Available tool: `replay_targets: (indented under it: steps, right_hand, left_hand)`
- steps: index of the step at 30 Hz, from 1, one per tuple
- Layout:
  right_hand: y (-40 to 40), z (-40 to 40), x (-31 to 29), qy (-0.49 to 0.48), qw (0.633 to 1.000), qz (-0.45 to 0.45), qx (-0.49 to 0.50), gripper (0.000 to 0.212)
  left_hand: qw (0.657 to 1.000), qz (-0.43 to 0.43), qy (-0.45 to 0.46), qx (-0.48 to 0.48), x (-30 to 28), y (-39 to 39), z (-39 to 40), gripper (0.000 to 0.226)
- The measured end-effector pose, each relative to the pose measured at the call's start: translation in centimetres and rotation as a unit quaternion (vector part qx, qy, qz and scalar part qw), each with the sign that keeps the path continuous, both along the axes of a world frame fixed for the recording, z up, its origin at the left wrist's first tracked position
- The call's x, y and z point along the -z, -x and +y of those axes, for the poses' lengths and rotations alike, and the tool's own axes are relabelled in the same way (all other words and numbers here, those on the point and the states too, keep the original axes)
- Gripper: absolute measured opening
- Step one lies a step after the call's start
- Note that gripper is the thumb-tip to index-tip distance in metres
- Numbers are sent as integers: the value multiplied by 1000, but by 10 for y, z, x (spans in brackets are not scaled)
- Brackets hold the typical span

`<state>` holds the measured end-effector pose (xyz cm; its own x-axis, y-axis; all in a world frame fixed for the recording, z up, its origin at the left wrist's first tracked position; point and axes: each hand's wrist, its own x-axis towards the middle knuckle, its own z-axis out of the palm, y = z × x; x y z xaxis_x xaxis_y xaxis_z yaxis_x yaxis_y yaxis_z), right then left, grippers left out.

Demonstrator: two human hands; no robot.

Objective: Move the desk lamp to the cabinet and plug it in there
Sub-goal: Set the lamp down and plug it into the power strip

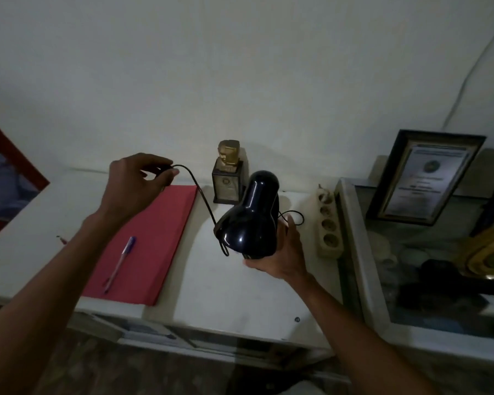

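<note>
A glossy black desk lamp (251, 220) hangs just above the white cabinet top (228, 283), its shade tilted toward me. My right hand (283, 252) grips it from below and behind. The lamp's black cord (196, 185) arcs up and left to my left hand (134, 186), whose fingers pinch the cord's end; the plug itself is hidden in the fingers. A cream power strip (328, 223) with several round sockets lies at the cabinet's right edge, right of the lamp.
A red folder (154, 238) with a purple pen (120, 262) lies on the left of the cabinet. A gold trophy on a dark base (228, 172) stands against the wall. A glass-topped case (428, 280) with a framed certificate (422, 178) stands to the right.
</note>
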<state>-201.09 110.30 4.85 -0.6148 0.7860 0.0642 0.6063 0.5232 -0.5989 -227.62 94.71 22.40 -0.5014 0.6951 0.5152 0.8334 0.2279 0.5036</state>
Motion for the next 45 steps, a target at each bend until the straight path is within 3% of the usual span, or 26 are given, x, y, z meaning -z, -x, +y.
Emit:
replay_targets:
  steps: [3, 10, 16, 22, 29, 35, 39, 45]
  right_hand:
    - [0, -3, 6, 47, 998, -13, 38, 136]
    - [0, 16, 11, 47, 996, 32, 70, 119]
    - [4, 52, 6, 57, 996, 15, 71, 129]
    - [13, 74, -2, 40, 997, 28, 56, 120]
    - [24, 87, -5, 60, 996, 18, 56, 125]
    - [28, 74, -7, 12, 996, 37, 84, 119]
    - [35, 59, -8, 42, 989, 39, 138, 121]
    - [35, 58, -4, 97, 986, 18, 138, 136]
  left_hand:
    - [1000, -2, -20, 3, -14, -3, 11, 29]
    - [998, 23, -57, 16, -43, -12, 37, 29]
    - [999, 29, -9, -25, -15, -9, 26, 24]
    - [998, -6, 32, -59, 8, -9, 5, 18]
    - [996, -16, 80, -43, 17, -24, 3, 23]
    - [995, -31, 88, -37, 26, -26, -2, 24]
    - [994, -43, 102, -21, 32, -26, -9, 24]
    - [992, -53, 112, 2, 38, -25, -21, 24]
